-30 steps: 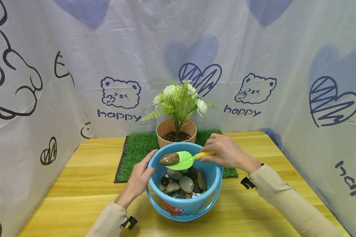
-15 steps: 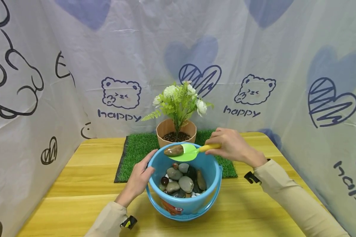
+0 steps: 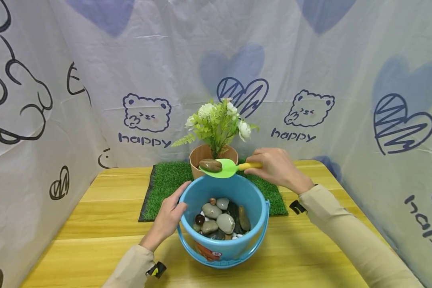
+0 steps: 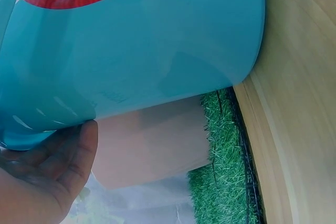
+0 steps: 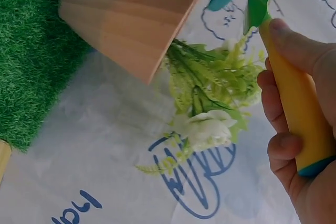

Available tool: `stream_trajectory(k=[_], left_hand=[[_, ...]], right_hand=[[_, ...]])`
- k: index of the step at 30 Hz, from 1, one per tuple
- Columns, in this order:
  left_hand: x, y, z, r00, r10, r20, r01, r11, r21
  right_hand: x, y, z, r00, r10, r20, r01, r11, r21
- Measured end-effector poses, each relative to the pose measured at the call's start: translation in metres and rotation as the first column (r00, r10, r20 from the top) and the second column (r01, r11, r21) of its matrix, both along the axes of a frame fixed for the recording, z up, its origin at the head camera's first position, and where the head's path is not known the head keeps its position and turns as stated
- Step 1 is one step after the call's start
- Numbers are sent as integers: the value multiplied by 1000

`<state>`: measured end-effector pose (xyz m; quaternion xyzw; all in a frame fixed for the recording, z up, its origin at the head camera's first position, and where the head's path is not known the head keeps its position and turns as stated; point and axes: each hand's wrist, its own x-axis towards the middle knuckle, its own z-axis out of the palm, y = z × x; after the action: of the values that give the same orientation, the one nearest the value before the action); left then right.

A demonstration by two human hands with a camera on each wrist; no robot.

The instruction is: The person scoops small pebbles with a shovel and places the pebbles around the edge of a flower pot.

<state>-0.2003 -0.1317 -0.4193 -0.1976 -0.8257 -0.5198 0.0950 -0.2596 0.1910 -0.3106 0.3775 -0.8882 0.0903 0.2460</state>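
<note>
My right hand [image 3: 275, 169] grips the yellow handle of a small trowel [image 3: 229, 169] with a light green blade. On the blade lies a smooth brown stone [image 3: 210, 165], held over the far rim of a blue bucket [image 3: 219, 253] and overlapping the front of the flowerpot [image 3: 232, 153] in the head view. My left hand [image 3: 168, 215] holds the bucket's left rim, thumb at the edge; in the left wrist view its fingers [image 4: 83, 153] lie against the outer wall. Inside the bucket are several wet grey, dark and brown stones [image 3: 225, 223].
The terracotta-coloured pot holds a plant [image 3: 219, 124] with white flowers and stands behind the bucket on a green grass mat [image 3: 165, 180]. All this is on a wooden table [image 3: 104, 216]. A printed white curtain [image 3: 187, 68] encloses the back and sides.
The trowel with the brown stone has risen out of the bucket and moved away from me, to beyond the far rim. My left hand and the bucket have stayed in place.
</note>
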Motion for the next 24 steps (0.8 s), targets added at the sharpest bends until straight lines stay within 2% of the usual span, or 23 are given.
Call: stream_trajectory(k=[5,11,24], left_hand=[[0,0,1,1000,-10,5,10,1000,5],[1,0,2,1000,-12,6,12,1000,7],[1,-1,1,1000,-17,4,17,1000,13]], right_hand=[[-15,-8,-6,997,-76,-2,76,997,22],[-33,-20,-14,993,-122,-4,122,992,35],[-52,-43,-23,982,-172,80,165,982,88]])
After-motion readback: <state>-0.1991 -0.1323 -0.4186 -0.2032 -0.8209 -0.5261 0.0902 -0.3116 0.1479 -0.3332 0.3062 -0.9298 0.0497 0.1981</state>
